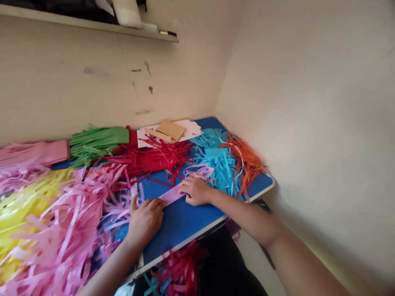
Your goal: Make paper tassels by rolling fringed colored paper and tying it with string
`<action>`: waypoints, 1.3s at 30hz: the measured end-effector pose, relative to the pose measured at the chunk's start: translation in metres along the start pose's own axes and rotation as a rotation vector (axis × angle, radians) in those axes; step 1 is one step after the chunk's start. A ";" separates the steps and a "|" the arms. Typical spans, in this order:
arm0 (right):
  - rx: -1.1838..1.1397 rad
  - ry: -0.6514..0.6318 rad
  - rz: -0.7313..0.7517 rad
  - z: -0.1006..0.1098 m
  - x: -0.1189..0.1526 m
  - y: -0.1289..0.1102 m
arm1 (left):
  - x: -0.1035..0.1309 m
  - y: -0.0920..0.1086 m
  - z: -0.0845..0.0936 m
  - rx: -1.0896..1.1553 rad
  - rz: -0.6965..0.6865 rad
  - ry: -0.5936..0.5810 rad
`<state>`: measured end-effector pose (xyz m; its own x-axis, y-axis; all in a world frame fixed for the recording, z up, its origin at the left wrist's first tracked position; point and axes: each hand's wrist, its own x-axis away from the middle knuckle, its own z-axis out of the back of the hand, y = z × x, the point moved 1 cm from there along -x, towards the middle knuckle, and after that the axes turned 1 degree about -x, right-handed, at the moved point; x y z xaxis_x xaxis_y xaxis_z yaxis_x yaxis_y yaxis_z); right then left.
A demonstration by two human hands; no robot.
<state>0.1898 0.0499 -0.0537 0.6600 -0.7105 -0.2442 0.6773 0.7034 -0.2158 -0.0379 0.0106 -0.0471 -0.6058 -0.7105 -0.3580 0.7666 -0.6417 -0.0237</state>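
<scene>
Hands on lilac strip, near table edge

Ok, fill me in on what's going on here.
A person has both hands on a lilac strip over the blue tabletop. The left hand touches its left part; the right hand is farther along it, beside lilac fringe. Red fringe lies beyond the strip, turquoise fringe and orange fringe to the right, pink fringe to the left.
</scene>
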 end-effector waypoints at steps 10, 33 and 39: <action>-0.125 0.020 -0.031 -0.001 0.010 0.003 | 0.018 -0.014 0.000 0.161 0.130 -0.016; -0.141 0.030 0.116 0.003 0.027 -0.002 | 0.035 -0.022 -0.006 0.072 -0.087 0.102; -0.228 0.039 -0.198 0.001 0.018 -0.001 | 0.028 -0.024 -0.010 0.224 0.132 0.016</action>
<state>0.2011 0.0365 -0.0572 0.5070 -0.8357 -0.2111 0.6978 0.5417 -0.4687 -0.0712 0.0092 -0.0654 -0.4991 -0.7887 -0.3590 0.7713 -0.5932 0.2309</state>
